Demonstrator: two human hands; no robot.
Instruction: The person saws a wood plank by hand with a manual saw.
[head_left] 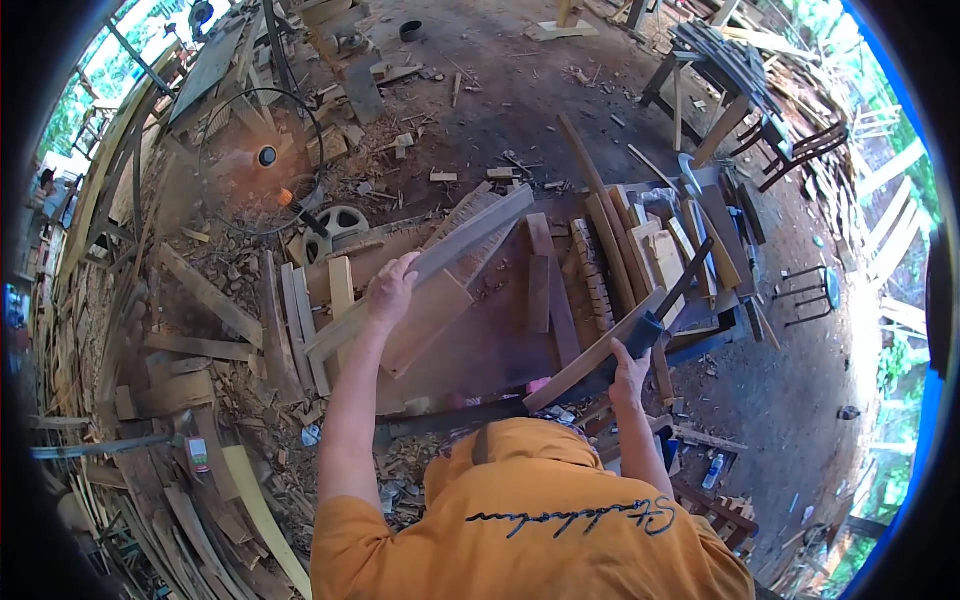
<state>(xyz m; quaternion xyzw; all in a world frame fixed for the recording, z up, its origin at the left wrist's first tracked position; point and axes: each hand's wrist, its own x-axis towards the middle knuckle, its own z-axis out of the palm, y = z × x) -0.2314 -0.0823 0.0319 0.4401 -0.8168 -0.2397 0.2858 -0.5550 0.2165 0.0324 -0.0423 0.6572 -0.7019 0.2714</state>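
My left hand [393, 290] is closed round the edge of a long pale board [450, 243], which slants up to the right across the low work surface [490, 340]. On the right, my right hand [632, 372] has its fingers round a dark object [646, 332]; its exact kind is hard to make out. A dark strip [688, 276] extends up and right from near it. A curved wooden piece [590, 358] lies against this dark object, just left of my right hand. Under the long board is a wider brown board [428, 322].
Stacked wood pieces [655, 250] stand right of the work surface. A round wire fan guard [262, 160] and a grey wheel [345, 222] are at the upper left. Scrap wood [210, 300] covers the left ground. A slatted table [715, 75] and small stool [808, 293] stand right.
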